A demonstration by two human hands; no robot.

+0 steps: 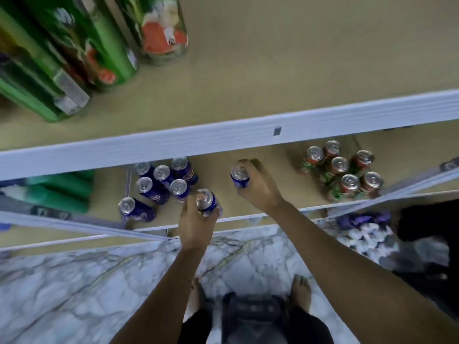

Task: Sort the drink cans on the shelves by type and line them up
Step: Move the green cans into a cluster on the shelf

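On the lower shelf (218, 170) a cluster of several blue cans (161, 181) stands at the left, and several red-and-green cans (341, 170) stand at the right. My left hand (195, 224) grips a blue can (206, 201) near the shelf's front edge, just right of the blue cluster. My right hand (258, 186) grips another blue can (239, 176) from the side, in the gap between the two groups. Both held cans are upright with their silver tops showing.
The white front rail of the upper shelf (223, 137) overhangs the lower shelf. Tall green bottles (74, 58) stand on the upper shelf at left. Green packs (62, 192) lie left of the blue cans. A dark object (427, 219) sits at right, marble floor (74, 281) below.
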